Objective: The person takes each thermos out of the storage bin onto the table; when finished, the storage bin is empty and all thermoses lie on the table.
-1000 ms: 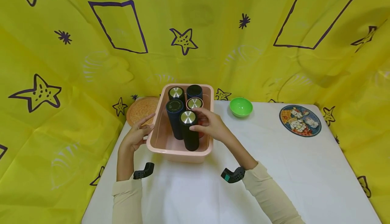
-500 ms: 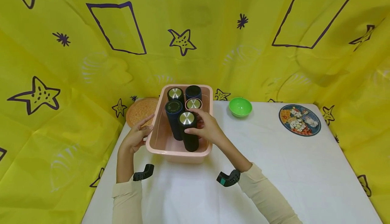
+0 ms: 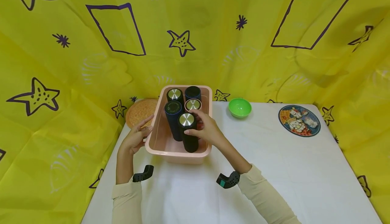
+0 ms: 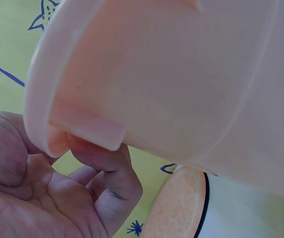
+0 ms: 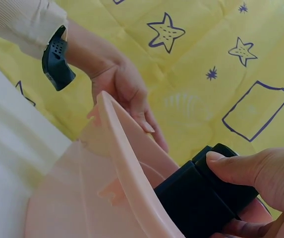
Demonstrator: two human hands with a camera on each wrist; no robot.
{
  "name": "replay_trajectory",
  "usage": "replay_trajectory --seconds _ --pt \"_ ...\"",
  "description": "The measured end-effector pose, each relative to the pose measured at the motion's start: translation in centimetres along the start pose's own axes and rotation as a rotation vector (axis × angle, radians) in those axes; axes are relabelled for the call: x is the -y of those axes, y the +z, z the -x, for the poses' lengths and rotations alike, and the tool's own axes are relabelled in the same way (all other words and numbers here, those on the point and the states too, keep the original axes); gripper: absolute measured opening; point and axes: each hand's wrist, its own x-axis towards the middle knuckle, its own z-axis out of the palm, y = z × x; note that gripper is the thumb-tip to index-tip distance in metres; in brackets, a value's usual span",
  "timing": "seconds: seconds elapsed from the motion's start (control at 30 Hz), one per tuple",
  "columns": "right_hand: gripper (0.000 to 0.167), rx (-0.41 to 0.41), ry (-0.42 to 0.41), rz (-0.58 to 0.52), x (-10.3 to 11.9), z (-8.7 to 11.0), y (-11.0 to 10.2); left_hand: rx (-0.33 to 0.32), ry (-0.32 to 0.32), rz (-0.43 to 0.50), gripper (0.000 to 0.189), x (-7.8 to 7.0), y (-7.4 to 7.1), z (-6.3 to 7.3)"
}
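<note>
A pink plastic basin [image 3: 154, 147] holds several dark thermos bottles standing in it. My left hand [image 3: 134, 139] grips the basin's left rim; in the left wrist view its fingers curl under the rim. My right hand [image 3: 210, 127] holds the front black thermos bottle [image 3: 190, 141] near its silver-topped lid, thumb on the near side. Behind it stand a navy bottle [image 3: 173, 120], a bottle with a pink-ringed silver lid [image 3: 193, 105], a silver-lidded black bottle [image 3: 174, 94] and another dark-topped bottle [image 3: 193, 91]. The right wrist view shows the thumb pressed on the black lid [image 5: 226, 163].
A green bowl [image 3: 240, 107] sits right of the basin at the back of the white table [image 3: 259, 169]. Farther right lies a round blue patterned mat [image 3: 299, 121]. A round orange-brown mat [image 3: 140, 110] lies behind the left hand. Yellow patterned curtain [image 3: 213, 64] surrounds the table.
My right hand and wrist have shifted slightly left, the thumb reaching farther across the front black bottle. The left hand stays on the rim.
</note>
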Motion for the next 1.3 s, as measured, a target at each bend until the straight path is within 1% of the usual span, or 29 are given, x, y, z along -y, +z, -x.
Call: replay_trajectory --seconds 0.23,0.4,0.57,0.9,1.1,1.3 --pt "0.072 -0.022 -0.025 0.050 0.2 0.0 0.4 0.002 -0.014 0.015 0.059 -0.1 0.0 0.0" --pt "0.077 -0.046 -0.011 0.093 0.2 0.1 0.9 0.005 -0.013 0.030 0.059 -0.1 0.0 0.1" --pt "0.078 -0.052 0.006 0.120 0.5 0.3 1.3 0.009 -0.006 0.033 0.060 0.1 -0.1 0.3" --pt "0.077 -0.052 -0.008 0.093 0.2 0.6 1.5 0.020 -0.002 0.058 0.060 0.6 0.0 0.5" --pt "0.078 -0.026 -0.007 0.065 0.2 0.7 1.5 0.034 0.009 0.065 0.060 0.5 0.0 0.3" --pt "0.077 -0.031 -0.013 0.049 0.1 0.6 1.4 0.041 0.021 0.063 0.060 0.4 -0.1 0.1"
